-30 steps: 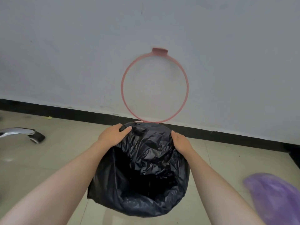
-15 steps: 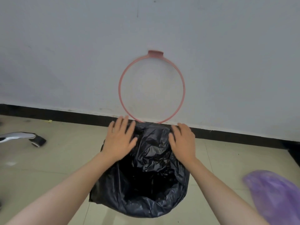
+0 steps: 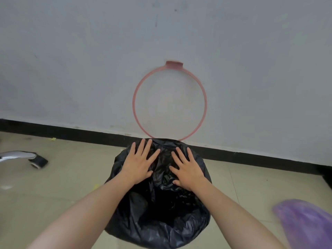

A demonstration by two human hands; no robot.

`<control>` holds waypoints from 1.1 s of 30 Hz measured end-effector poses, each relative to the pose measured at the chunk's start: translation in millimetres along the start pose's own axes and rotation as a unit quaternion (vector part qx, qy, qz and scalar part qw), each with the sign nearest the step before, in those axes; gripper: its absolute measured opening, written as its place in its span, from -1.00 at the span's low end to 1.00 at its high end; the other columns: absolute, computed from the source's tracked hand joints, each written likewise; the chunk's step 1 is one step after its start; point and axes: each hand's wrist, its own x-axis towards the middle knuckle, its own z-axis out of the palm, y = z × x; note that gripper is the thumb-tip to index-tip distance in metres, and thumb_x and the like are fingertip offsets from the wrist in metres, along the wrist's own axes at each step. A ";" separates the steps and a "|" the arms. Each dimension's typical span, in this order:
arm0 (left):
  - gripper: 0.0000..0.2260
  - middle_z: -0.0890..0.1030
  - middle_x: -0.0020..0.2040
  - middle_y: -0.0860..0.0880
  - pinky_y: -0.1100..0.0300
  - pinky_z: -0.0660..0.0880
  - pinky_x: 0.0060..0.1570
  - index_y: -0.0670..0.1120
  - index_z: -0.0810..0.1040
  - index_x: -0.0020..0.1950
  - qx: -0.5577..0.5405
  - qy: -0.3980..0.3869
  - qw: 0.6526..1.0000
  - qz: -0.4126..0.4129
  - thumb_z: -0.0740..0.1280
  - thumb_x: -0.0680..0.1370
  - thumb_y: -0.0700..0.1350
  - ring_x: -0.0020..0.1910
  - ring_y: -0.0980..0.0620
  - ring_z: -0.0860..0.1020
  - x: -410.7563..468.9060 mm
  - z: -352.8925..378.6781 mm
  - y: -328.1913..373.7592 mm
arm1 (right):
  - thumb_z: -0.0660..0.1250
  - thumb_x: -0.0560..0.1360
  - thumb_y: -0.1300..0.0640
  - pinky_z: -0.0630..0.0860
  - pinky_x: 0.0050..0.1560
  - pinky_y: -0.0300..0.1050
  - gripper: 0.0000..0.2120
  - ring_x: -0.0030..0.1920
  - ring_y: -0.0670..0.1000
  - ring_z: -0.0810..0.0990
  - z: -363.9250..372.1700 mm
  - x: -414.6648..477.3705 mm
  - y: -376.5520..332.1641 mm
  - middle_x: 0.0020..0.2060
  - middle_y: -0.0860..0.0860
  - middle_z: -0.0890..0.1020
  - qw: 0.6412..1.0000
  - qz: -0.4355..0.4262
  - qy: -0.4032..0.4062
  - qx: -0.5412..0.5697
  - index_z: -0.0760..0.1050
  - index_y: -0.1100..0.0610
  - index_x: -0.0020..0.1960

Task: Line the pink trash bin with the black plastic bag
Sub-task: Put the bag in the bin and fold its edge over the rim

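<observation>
A black plastic bag covers the bin on the floor, its mouth open and its edge draped down the outside, so the bin's pink body is hidden. A pink ring, the bin's hinged retainer, stands upright against the wall just behind the bag. My left hand lies flat with fingers spread on the bag's far left part. My right hand lies flat beside it on the far right part. Neither hand grips the plastic.
A grey wall with a black skirting strip runs behind the bin. A chrome chair leg with a black castor lies at the left. A purple bag sits blurred at the lower right. Tiled floor surrounds the bin.
Both hands let go of the bag's rim, opened out and now press flat on the crumpled plastic at the far side. The bag's far edge sits lower and smoother.
</observation>
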 end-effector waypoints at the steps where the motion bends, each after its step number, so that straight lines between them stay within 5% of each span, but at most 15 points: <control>1: -0.31 -0.25 0.52 -0.21 -0.20 -0.11 0.44 0.00 -0.28 0.49 0.005 -0.009 1.000 -0.006 0.08 0.56 0.18 0.49 -0.24 -0.20 0.6 -1.8 -1.3 | 0.02 0.54 -0.21 -0.32 0.37 0.35 -0.42 0.47 0.24 -0.30 -5.8 -2.0 -0.3 0.51 0.17 -0.15 1.000 0.002 0.002 0.001 0.05 0.00 0.48; 3: -0.30 -0.22 0.52 -0.22 -0.17 -0.08 0.44 -0.04 -0.27 0.49 -0.006 -0.013 1.000 -0.015 0.09 0.56 0.17 0.50 -0.23 -0.15 1.7 -7.9 -3.9 | 0.04 0.54 -0.20 -0.27 0.39 0.35 -0.42 0.48 0.24 -0.24 -13.5 -8.6 -2.3 0.51 0.18 -0.09 1.000 -0.007 0.018 0.013 0.08 0.03 0.47; 7: -0.34 -0.14 0.54 -0.20 -0.17 -0.09 0.44 -0.09 -0.22 0.50 0.002 -0.004 1.000 -0.021 0.07 0.57 0.11 0.51 -0.19 -0.12 -0.8 -20.7 -10.7 | 0.31 0.36 -0.22 0.29 0.35 0.16 -0.52 0.34 0.12 0.41 -19.2 -19.5 -21.4 0.28 0.10 0.52 0.986 -0.115 0.116 -0.037 0.53 0.01 0.18; 9: -0.37 -0.15 0.53 -0.23 -0.19 -0.11 0.44 -0.11 -0.20 0.50 0.015 0.005 0.999 -0.036 0.06 0.58 0.07 0.50 -0.21 -0.15 -8.1 -25.0 -7.9 | 0.21 0.48 -0.12 0.11 0.43 0.18 -0.53 0.45 0.15 0.21 -11.5 -17.5 -34.2 0.41 0.15 0.34 0.972 -0.213 0.080 -0.065 0.39 0.06 0.32; 11: -0.42 -0.18 0.52 -0.25 -0.21 -0.17 0.43 -0.16 -0.18 0.50 0.018 0.027 0.999 -0.021 0.03 0.59 -0.02 0.50 -0.23 -0.20 -18.8 -28.5 3.1 | 0.05 0.58 -0.05 -0.18 0.45 0.24 -0.52 0.50 0.18 -0.11 -8.3 -12.4 -42.9 0.51 0.15 0.04 0.977 -0.173 -0.050 -0.113 0.13 0.07 0.46; 13: -0.46 -0.19 0.52 -0.25 -0.21 -0.22 0.42 -0.22 -0.14 0.50 0.023 0.019 0.999 0.046 -0.01 0.59 -0.08 0.49 -0.21 -0.23 -29.5 -26.7 20.4 | -0.02 0.60 -0.06 -0.27 0.43 0.25 -0.51 0.50 0.18 -0.19 -1.2 -6.3 -39.4 0.52 0.13 -0.05 0.977 -0.116 -0.107 -0.145 0.02 0.04 0.48; 16: -0.47 -0.12 0.54 -0.20 -0.20 -0.24 0.42 -0.18 -0.02 0.50 0.107 -0.099 0.973 0.177 0.00 0.60 0.04 0.50 -0.18 -0.21 -42.9 -18.0 39.0 | -0.01 0.60 -0.06 -0.28 0.44 0.22 -0.51 0.50 0.18 -0.18 7.6 -5.9 -28.8 0.52 0.13 -0.04 0.984 -0.082 -0.121 -0.104 0.03 0.04 0.48; 20: -0.44 -0.07 0.54 -0.16 -0.22 -0.28 0.41 -0.06 0.03 0.51 0.185 -0.242 0.941 0.148 0.01 0.58 0.17 0.51 -0.17 -0.19 -43.4 -6.9 30.5 | 0.01 0.60 0.00 -0.10 0.48 0.13 -0.55 0.49 0.18 0.01 -11.7 -29.0 -24.8 0.49 0.16 0.12 0.990 -0.100 -0.090 0.030 0.16 0.11 0.45; 23: -0.45 -0.02 0.54 -0.18 -0.18 -0.28 0.42 -0.10 0.12 0.49 0.173 -0.244 0.947 0.121 0.01 0.59 0.16 0.51 -0.17 -0.14 -42.6 -6.4 17.8 | -0.01 0.59 -0.08 0.10 0.42 0.13 -0.55 0.40 0.18 0.24 -25.7 -52.6 -32.5 0.39 0.15 0.35 0.972 -0.136 -0.158 0.109 0.28 0.09 0.40; 27: -0.49 0.09 0.53 -0.16 -0.11 -0.21 0.45 -0.08 0.16 0.48 0.005 -0.173 0.975 0.140 -0.01 0.60 0.14 0.52 -0.14 -0.06 -57.0 -23.9 21.8 | -0.03 0.53 -0.26 0.22 0.35 0.10 -0.40 0.39 0.20 0.28 -31.6 -69.9 -41.1 0.41 0.13 0.32 0.926 -0.104 -0.336 0.139 0.25 0.11 0.40; 29: -0.50 0.11 0.53 -0.15 -0.14 -0.23 0.44 -0.07 0.16 0.48 -0.020 -0.157 0.976 0.147 -0.01 0.60 0.13 0.52 -0.13 -0.07 -73.8 -31.5 24.0 | 0.00 0.53 -0.25 0.32 0.27 0.08 -0.41 0.32 0.20 0.37 -35.6 -71.7 -40.8 0.35 0.15 0.41 0.936 -0.075 -0.285 0.191 0.34 0.14 0.35; 33: -0.48 -0.06 0.55 -0.14 -0.15 -0.24 0.44 -0.01 0.04 0.50 -0.063 -0.079 0.994 0.047 -0.06 0.58 0.15 0.48 -0.10 -0.28 -105.9 -31.9 9.8 | 0.04 0.56 -0.13 0.46 0.10 0.04 -0.59 0.18 0.14 0.50 -54.8 -78.7 -32.7 0.18 0.09 0.57 0.944 -0.046 -0.044 0.323 0.45 0.06 0.23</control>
